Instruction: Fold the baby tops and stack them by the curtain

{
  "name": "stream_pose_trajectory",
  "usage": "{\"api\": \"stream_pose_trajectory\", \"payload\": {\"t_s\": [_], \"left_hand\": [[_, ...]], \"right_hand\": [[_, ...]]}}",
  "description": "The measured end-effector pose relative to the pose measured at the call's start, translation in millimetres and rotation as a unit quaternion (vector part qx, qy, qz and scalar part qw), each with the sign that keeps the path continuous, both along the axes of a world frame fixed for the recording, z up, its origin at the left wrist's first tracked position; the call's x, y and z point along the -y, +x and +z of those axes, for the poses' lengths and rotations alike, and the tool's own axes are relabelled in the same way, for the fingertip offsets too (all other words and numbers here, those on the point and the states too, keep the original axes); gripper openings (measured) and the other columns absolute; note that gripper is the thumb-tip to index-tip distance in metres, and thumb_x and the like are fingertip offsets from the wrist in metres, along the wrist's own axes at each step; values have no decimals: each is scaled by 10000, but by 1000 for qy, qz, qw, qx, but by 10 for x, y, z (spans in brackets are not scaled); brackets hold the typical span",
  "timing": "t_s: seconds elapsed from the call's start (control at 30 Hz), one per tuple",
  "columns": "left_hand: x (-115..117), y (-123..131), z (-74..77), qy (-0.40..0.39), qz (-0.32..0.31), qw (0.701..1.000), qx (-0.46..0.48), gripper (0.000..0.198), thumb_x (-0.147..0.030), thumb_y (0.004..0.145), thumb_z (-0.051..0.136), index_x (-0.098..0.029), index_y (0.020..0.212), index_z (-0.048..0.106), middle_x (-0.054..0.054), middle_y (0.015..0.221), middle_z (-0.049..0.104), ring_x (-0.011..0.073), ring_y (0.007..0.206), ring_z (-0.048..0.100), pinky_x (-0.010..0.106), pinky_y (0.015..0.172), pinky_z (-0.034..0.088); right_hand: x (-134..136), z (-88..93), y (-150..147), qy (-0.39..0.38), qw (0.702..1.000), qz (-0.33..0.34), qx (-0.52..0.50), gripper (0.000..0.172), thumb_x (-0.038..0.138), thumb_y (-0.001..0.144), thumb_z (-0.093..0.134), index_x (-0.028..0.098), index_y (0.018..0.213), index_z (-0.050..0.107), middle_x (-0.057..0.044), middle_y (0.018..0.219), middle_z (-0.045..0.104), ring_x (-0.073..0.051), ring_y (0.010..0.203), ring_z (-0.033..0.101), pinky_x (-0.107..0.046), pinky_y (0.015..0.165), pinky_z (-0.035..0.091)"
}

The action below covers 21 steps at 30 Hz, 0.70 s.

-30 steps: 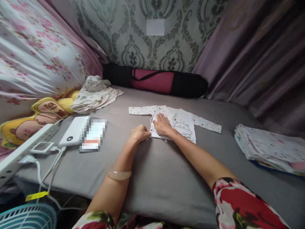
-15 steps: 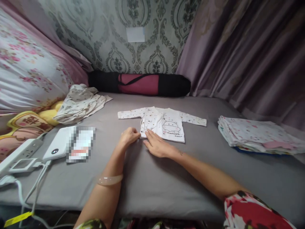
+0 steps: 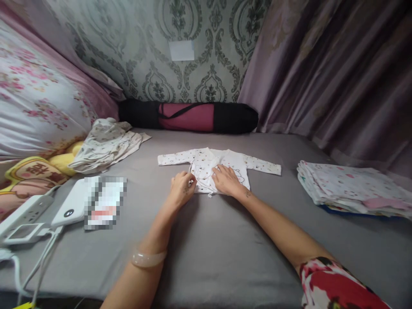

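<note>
A small white baby shirt [image 3: 201,159] with a speckled print lies flat on the grey sheet, both sleeves spread out sideways. At its lower left edge my left hand [image 3: 183,188] is closed, thumb and fingers pinched on the cloth. My right hand [image 3: 228,180] rests over the shirt's front, its fingers bent and closed on the fabric by the overlapping flap. It covers much of the cartoon animal print. Between the hands, a thin white tie string [image 3: 210,195] pokes out below the hem.
Folded clothes [image 3: 347,182] are stacked at the right. A crumpled cloth [image 3: 107,143] lies at the back left, near a yellow cushion [image 3: 35,169]. A white power bank [image 3: 75,201], cables and a power strip [image 3: 27,212] occupy the left. A long black-and-maroon bag [image 3: 186,116] lies along the wall.
My right hand has moved up and right across the shirt, from lying flat to bent fingers. My left hand has shifted slightly right at the shirt's edge. The view has tilted slightly up.
</note>
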<state>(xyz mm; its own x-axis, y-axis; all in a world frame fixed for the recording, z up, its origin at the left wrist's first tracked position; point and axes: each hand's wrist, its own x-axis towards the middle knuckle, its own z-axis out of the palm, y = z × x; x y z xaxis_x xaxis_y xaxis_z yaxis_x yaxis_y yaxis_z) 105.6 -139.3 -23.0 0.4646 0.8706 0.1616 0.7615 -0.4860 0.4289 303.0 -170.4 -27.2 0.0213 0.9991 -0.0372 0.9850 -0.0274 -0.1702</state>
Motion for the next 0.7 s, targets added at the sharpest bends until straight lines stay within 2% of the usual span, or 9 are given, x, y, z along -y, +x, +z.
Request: {"api": "stream_pose_trajectory", "payload": {"t_s": [0.03, 0.1, 0.2, 0.27, 0.4, 0.57, 0.7], "left_hand": [[5, -7, -7, 6, -9, 1000, -1, 176, -271, 893, 482, -218, 916, 648, 66, 1012, 636, 233, 990, 553, 360, 850, 373], [7, -25, -24, 12, -27, 999, -14, 170, -265, 892, 491, -223, 947, 646, 69, 1060, 634, 245, 1011, 532, 368, 855, 365], [-2, -45, -47, 1, -52, 998, -43, 180, -285, 897, 501, -230, 989, 645, 71, 1120, 628, 260, 1019, 504, 374, 839, 358], [-7, -50, -53, -7, -60, 997, -54, 186, -295, 906, 493, -237, 991, 647, 68, 1135, 624, 258, 1014, 496, 374, 833, 354], [1, -51, -40, -10, -64, 996, -57, 186, -301, 913, 485, -242, 977, 649, 68, 1137, 624, 254, 1022, 489, 373, 837, 345], [9, -56, -37, 16, -64, 997, -37, 184, -291, 922, 477, -238, 990, 640, 67, 1136, 624, 250, 1028, 494, 374, 835, 344], [8, -39, -69, 36, -60, 998, -12, 182, -258, 929, 462, -240, 1004, 627, 62, 1174, 623, 234, 1064, 520, 369, 871, 348]], "right_hand": [[-46, 23, 7, 14, 1000, -2, 7, 490, 297, 978, 260, 103, 1361, 496, -180, 1463, 437, -283, 1356, 366, -439, 1140, 179], [-149, 30, 15, 30, 999, -10, 17, 492, 236, 964, 249, 63, 1353, 494, -187, 1454, 447, -282, 1356, 363, -428, 1146, 172], [-276, -48, 12, 29, 999, -7, 18, 563, 260, 957, 261, -13, 1439, 359, -195, 1538, 318, -294, 1438, 213, -438, 1174, 101], [-315, -122, 6, 25, 1000, -9, 4, 605, 300, 961, 249, -19, 1474, 291, -181, 1571, 246, -281, 1460, 153, -432, 1183, 77], [-320, -196, 11, 29, 999, -28, -22, 624, 333, 960, 222, 31, 1505, 252, -135, 1600, 173, -250, 1471, 124, -430, 1189, 70], [-282, -108, -10, -10, 999, -27, -38, 643, 367, 969, 202, 33, 1518, 217, -135, 1607, 129, -250, 1478, 90, -443, 1188, 51], [-174, -90, -149, -6, 999, 2, -44, 680, 432, 978, 182, 33, 1529, 175, -133, 1608, 100, -242, 1483, 45, -452, 1186, 19]]}}
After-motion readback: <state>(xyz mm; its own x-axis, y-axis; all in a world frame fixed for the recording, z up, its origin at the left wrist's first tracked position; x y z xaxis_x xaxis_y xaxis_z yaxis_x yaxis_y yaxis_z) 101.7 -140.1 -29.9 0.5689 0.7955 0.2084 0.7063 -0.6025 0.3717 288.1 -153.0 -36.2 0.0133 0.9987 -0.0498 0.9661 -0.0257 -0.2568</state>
